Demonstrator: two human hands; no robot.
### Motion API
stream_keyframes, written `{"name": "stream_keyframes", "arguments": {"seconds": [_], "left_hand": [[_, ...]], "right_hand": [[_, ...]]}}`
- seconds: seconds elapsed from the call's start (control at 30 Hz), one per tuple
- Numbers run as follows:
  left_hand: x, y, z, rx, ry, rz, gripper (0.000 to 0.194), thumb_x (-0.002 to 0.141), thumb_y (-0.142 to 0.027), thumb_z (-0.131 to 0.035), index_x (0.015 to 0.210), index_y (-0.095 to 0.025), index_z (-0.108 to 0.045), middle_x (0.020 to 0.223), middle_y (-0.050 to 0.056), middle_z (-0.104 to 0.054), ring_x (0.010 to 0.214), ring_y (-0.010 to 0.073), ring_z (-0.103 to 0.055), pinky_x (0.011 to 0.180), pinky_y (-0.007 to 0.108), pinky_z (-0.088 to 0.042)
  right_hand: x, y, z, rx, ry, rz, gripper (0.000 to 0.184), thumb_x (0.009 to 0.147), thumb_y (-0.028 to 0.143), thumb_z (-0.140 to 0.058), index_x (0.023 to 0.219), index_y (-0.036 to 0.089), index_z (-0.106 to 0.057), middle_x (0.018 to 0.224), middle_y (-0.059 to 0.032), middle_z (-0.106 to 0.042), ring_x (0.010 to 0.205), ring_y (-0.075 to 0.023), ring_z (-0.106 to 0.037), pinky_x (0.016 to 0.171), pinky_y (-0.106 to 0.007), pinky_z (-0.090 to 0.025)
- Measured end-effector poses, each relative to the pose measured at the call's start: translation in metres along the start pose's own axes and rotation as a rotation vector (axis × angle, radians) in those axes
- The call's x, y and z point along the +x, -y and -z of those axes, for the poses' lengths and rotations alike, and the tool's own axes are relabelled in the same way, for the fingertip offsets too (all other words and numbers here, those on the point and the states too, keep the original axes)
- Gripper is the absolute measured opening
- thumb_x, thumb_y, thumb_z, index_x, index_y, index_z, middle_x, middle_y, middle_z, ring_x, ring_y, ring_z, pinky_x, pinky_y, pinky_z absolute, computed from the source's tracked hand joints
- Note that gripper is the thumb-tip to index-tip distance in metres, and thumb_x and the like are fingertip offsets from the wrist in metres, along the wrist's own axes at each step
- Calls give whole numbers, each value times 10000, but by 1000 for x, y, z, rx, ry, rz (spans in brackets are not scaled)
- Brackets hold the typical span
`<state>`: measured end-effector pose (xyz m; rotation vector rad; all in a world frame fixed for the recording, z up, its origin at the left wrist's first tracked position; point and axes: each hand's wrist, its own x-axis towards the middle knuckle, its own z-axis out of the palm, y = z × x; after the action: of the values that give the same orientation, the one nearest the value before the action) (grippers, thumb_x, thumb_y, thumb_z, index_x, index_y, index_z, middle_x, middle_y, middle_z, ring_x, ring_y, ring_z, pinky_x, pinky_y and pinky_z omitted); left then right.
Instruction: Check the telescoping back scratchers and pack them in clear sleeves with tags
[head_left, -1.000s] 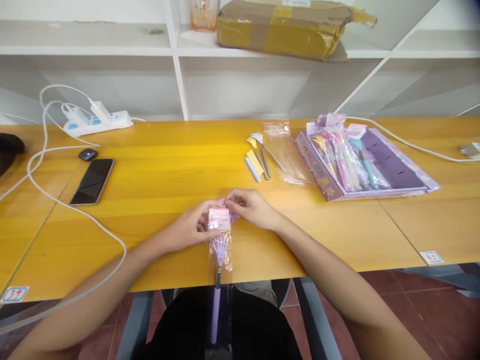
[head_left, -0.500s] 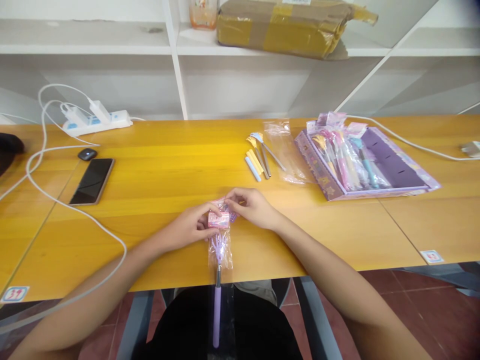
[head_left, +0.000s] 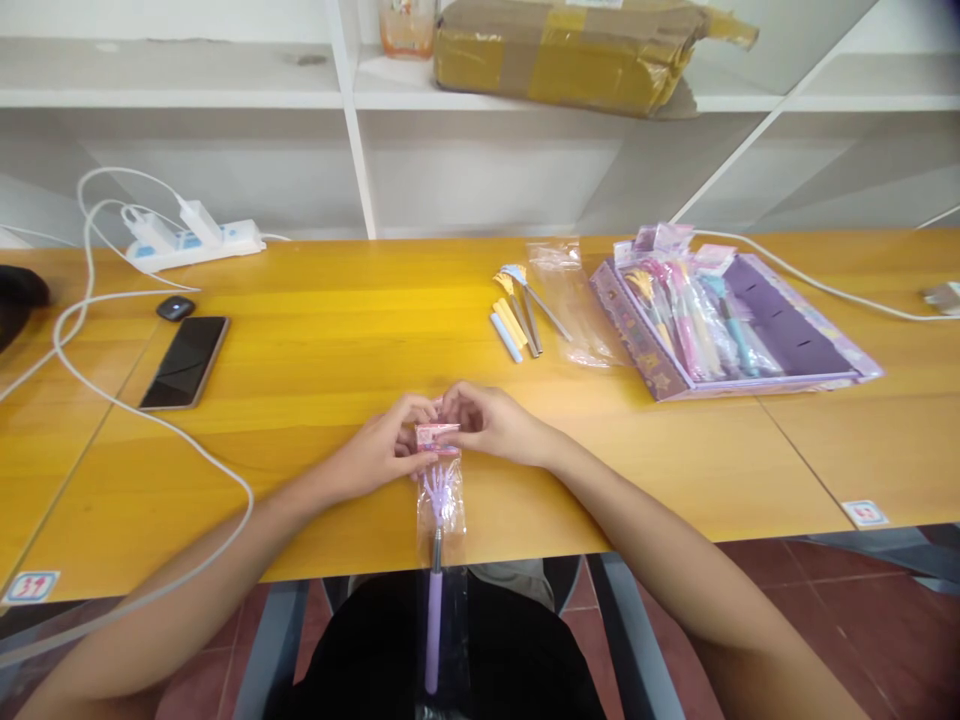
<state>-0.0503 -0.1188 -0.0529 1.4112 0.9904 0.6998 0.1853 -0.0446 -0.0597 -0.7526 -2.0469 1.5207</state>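
Between my hands is a clear plastic bag [head_left: 452, 520] with a pink printed card header [head_left: 427, 437] at its top. Inside the bag lies a purple back scratcher [head_left: 433, 620], its hand-shaped head toward the header and its handle hanging past the table edge over my lap. My left hand [head_left: 394, 440] grips the header from the left, thumb below and fingers above. My right hand [head_left: 487, 425] pinches the header's right side and upper edge. The fingertips partly cover the card, so its top fold is hidden.
Beyond my hands lie yellow and blue scratcher heads on metal rods [head_left: 529, 310], several coloured handle sleeves [head_left: 506, 330] and a clear wrapper [head_left: 574, 310]. A purple box [head_left: 817, 375] at right holds bagged scratchers. A phone [head_left: 185, 362], power strip [head_left: 202, 245] and white cable [head_left: 187, 450] are at left.
My right hand has shifted slightly left and its thumb has come down over the front of the pink header. My left hand and the bagged scratcher stay nearly in place.
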Motion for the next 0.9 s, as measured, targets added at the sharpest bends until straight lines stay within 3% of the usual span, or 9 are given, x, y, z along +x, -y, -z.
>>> {"name": "stream_keyframes", "arguments": {"seconds": [0.13, 0.37, 0.47, 0.57, 0.7, 0.8, 0.9], "left_hand": [[1, -3, 2, 143, -10, -21, 238, 946, -387, -780, 956, -203, -631, 890, 10, -711, 712, 132, -684, 663, 260, -545], [1, -2, 2, 73, -33, 45, 264, 961, -441, -760, 952, -204, -646, 848, 14, -726, 686, 147, -700, 673, 283, -559], [2, -2, 2, 10, -31, 44, 277, 956, -439, -765, 908, -201, -631, 834, 16, -723, 670, 148, -697, 662, 287, -564], [4, -3, 7, -57, -64, 30, 271, 945, -401, -770, 868, -203, -602, 789, -5, -699, 650, 138, -681, 650, 277, -552], [9, -3, 20, -73, -210, -30, 285, 902, -347, -800, 850, -211, -555, 706, -49, -632, 620, 125, -660, 640, 256, -533], [13, 0, 29, -62, -333, -77, 315, 856, -333, -835, 842, -211, -545, 706, -54, -629, 609, 123, -663, 626, 249, -535], [16, 4, 33, -71, -445, -96, 330, 848, -352, -843, 843, -212, -543, 693, -48, -646, 602, 132, -672, 626, 260, -558]], "right_hand": [[-1, -3, -2, 25, 81, -54, 308, 911, 413, -815, 1072, 195, -666, 886, 2, -705, 698, -128, -611, 636, -246, -471], [-1, -2, -3, 92, 63, -71, 321, 908, 426, -817, 1067, 188, -673, 889, -1, -707, 672, -112, -613, 627, -243, -502], [-2, 2, -1, 132, 54, -118, 337, 947, 463, -770, 1094, 184, -651, 806, 22, -679, 576, -97, -593, 539, -225, -493], [-4, 10, 4, 155, 76, -223, 380, 988, 549, -698, 945, 177, -633, 731, 23, -674, 452, -74, -555, 395, -192, -402], [-5, 21, 9, 238, 251, -338, 441, 1009, 598, -652, 946, 162, -649, 721, 8, -711, 352, -46, -482, 301, -182, -294], [-4, 25, 9, 295, 439, -383, 400, 987, 548, -717, 1052, 158, -650, 651, 54, -665, 341, -44, -463, 297, -176, -285], [-3, 24, 5, 355, 522, -408, 446, 917, 508, -820, 1125, 171, -614, 621, 98, -625, 344, -47, -482, 291, -162, -273]]}}
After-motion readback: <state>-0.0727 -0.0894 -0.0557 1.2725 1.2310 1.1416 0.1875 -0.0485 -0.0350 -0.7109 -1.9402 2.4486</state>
